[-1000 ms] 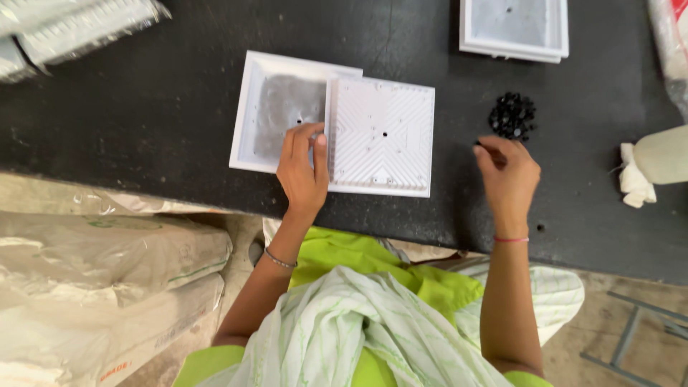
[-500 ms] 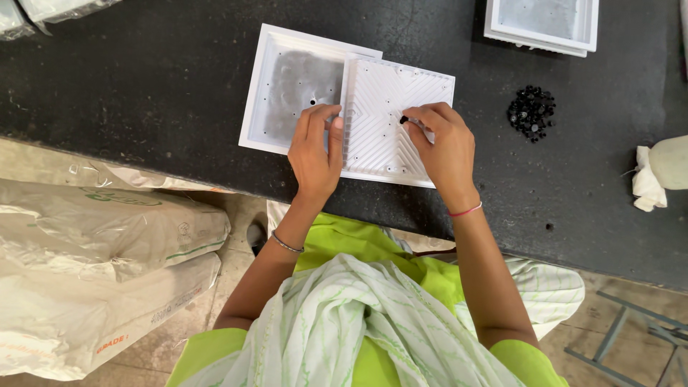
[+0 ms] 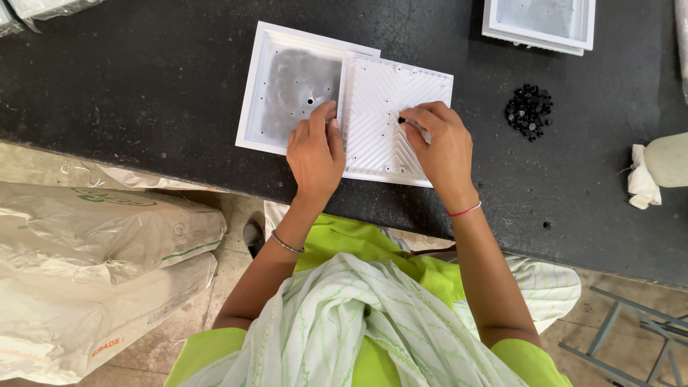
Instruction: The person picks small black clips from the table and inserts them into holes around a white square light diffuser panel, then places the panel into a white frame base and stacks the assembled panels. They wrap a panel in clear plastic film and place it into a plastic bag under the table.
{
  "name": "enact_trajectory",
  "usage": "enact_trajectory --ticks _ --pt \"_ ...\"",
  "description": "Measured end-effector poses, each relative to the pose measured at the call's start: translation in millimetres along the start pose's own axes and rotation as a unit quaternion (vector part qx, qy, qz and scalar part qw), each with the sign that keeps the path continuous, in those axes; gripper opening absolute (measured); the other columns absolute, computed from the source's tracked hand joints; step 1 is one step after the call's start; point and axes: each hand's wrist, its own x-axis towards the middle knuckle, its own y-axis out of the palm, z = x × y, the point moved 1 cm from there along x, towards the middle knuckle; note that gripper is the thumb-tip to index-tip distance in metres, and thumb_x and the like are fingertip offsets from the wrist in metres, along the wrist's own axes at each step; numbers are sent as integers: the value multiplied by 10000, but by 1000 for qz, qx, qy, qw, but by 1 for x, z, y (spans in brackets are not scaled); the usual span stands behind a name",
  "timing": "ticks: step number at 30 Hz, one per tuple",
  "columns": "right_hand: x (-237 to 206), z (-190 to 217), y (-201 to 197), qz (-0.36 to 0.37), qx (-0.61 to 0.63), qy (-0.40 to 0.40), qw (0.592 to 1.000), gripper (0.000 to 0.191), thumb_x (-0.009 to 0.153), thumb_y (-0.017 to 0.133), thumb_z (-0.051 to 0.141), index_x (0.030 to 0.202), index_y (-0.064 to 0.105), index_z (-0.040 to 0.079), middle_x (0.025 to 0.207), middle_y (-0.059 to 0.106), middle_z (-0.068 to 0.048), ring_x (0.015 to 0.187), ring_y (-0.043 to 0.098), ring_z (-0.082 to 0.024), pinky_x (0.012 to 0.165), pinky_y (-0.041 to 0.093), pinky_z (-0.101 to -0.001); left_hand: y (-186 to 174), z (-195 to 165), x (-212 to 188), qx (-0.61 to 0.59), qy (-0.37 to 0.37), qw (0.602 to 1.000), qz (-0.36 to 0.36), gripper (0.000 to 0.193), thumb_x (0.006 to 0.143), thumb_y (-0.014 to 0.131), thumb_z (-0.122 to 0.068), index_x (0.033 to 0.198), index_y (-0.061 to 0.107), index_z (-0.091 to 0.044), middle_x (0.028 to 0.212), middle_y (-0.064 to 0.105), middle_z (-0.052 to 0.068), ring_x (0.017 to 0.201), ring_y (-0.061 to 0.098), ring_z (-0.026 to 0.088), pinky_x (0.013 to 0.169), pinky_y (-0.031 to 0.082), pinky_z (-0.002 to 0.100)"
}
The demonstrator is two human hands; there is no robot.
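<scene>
Two square white plates lie side by side on the black worktop. The right one is a ribbed white plate with a chevron pattern and a hole at its middle; the left one is a white tray with a grey inside. My left hand lies flat across the seam between them, holding them down. My right hand pinches a small black plug at the ribbed plate's central hole.
A heap of small black plugs lies on the worktop to the right. Another white tray sits at the far right. A white bottle with a cloth stands at the right edge. Filled sacks are stacked below left.
My right hand left the heap of black plugs and came left onto the ribbed plate, carrying a plug to its centre. My left hand stayed on the plates.
</scene>
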Motion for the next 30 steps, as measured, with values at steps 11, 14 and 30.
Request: enact_trajectory --ticks 11,14,30 --pt "2 -1 -4 15 12 -14 1000 163 909 778 96 1071 772 112 1060 704 -49 846 716 -210 723 559 -337 3 3 -1 29 -18 999 29 242 1011 631 -85 1252 648 -87 720 626 44 682 610 228 695 457 390" --pt "4 0 -5 35 7 0 999 182 902 790 89 1083 774 99 1045 713 -64 858 731 -215 741 570 -346 2 2 -1 24 -11 999 21 242 1012 629 -89 1254 640 -90 734 632 43 692 612 227 705 459 393" --pt "94 -46 -13 255 10 -23 967 1080 640 950 330 1544 403 108 1572 419 -184 1428 411 -394 1135 387 -464 8 10 -3 44 -18 998 45 238 1017 625 -124 1248 651 -75 646 602 57 586 581 258 659 456 414"
